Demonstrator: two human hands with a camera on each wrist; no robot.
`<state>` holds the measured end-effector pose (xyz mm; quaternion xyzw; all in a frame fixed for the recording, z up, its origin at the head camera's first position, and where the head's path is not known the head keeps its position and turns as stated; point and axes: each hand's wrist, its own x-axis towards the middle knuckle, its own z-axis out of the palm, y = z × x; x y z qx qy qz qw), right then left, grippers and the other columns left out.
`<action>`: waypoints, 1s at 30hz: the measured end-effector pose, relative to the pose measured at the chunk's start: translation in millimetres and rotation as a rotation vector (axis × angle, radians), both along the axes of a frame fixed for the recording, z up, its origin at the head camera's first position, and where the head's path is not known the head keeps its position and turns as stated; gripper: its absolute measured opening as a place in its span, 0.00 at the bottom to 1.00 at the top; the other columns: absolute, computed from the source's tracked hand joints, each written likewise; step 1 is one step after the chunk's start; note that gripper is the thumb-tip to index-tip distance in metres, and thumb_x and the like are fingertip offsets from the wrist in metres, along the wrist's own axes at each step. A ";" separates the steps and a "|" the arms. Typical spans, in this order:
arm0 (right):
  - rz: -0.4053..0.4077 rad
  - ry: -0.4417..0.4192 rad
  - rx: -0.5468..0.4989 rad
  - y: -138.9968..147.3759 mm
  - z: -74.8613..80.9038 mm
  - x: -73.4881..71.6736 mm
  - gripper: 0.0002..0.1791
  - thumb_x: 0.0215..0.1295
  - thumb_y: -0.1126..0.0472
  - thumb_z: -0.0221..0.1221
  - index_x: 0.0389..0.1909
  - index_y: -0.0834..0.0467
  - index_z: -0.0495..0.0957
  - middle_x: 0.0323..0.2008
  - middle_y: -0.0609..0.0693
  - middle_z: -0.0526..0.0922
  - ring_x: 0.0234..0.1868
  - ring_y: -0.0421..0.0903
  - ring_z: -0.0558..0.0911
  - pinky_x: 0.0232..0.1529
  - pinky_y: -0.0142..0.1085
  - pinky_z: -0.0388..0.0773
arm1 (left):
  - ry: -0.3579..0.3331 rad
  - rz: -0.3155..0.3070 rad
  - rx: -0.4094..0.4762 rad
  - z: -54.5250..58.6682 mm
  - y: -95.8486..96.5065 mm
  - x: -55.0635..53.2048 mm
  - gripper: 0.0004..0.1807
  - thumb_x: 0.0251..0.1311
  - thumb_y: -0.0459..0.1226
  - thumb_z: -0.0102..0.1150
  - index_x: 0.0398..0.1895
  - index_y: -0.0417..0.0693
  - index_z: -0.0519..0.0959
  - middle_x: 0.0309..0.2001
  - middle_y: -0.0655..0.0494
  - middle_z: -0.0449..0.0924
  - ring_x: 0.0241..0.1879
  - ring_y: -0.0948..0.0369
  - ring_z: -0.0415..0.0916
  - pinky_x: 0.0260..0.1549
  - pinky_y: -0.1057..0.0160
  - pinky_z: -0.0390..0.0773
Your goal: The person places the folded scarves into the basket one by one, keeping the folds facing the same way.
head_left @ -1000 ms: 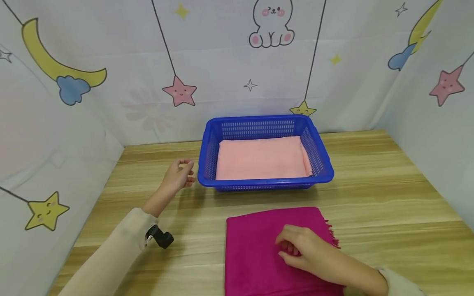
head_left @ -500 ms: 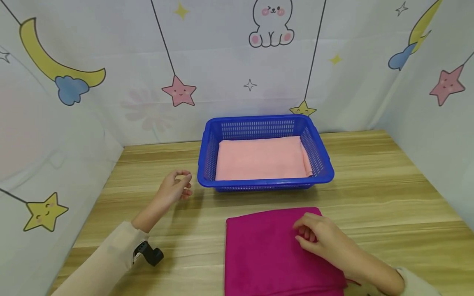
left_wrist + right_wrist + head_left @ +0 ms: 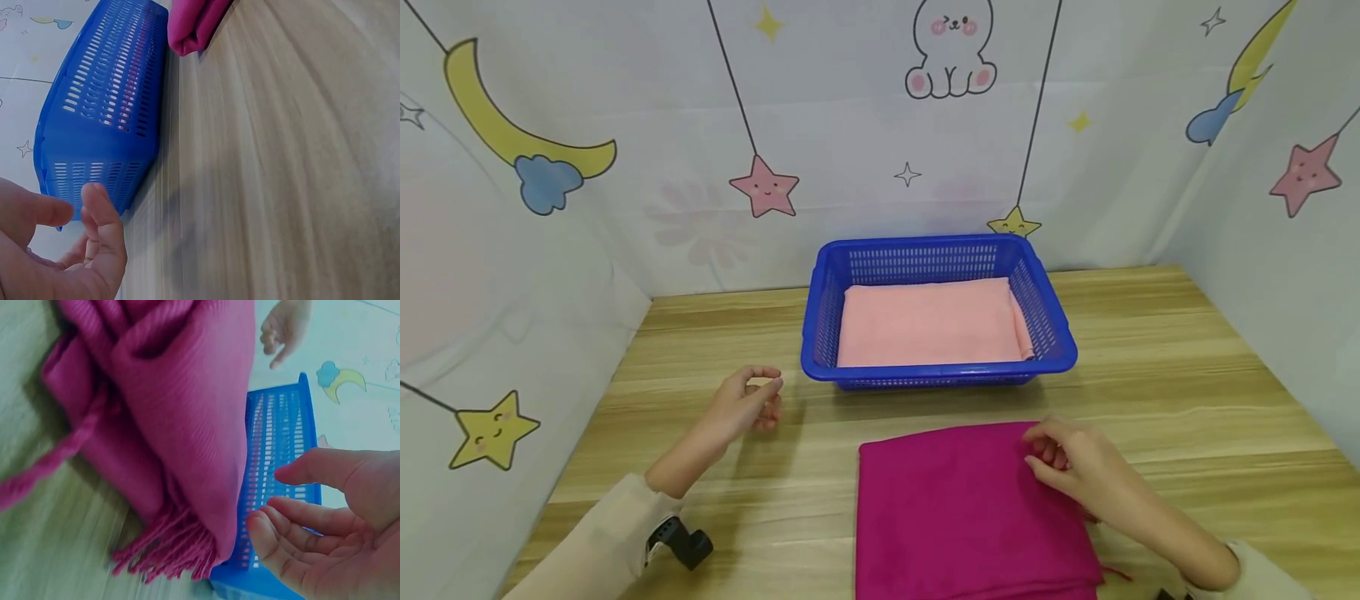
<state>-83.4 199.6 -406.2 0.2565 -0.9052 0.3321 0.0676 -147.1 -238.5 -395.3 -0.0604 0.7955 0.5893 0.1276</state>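
Observation:
A magenta fringed scarf (image 3: 955,517), folded into a thick rectangle, lies on the table near the person. Over its right edge hovers the right hand (image 3: 1086,467), fingers loosely curled with nothing between them. In the right wrist view, the fingertips (image 3: 262,528) are beside the scarf's folded side, and tassels (image 3: 181,550) hang from its corner. The left hand (image 3: 741,408) is in the air left of the basket, relaxed and holding nothing. The blue plastic basket (image 3: 940,372) holds a folded pale pink cloth (image 3: 928,325).
The basket stands at the back of the wood-grain table (image 3: 1187,400), close to a white cloth backdrop (image 3: 850,108) printed with stars, moons and a bear. Similar cloth walls border the table on both sides. A black device (image 3: 681,542) is strapped to the left wrist.
The right hand has moved rightward and slightly away from the person, from the scarf's middle to its right edge. The left hand has drawn back from the basket toward the person.

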 end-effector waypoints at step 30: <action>-0.050 -0.346 0.074 38.9 -7.4 -5.0 0.17 0.62 0.58 0.69 0.38 0.70 0.83 0.24 0.42 0.80 0.23 0.34 0.75 0.27 0.32 0.77 | -0.073 -0.272 0.091 -0.9 28.8 36.0 0.20 0.69 0.32 0.55 0.56 0.22 0.71 0.40 0.38 0.83 0.34 0.55 0.84 0.35 0.60 0.85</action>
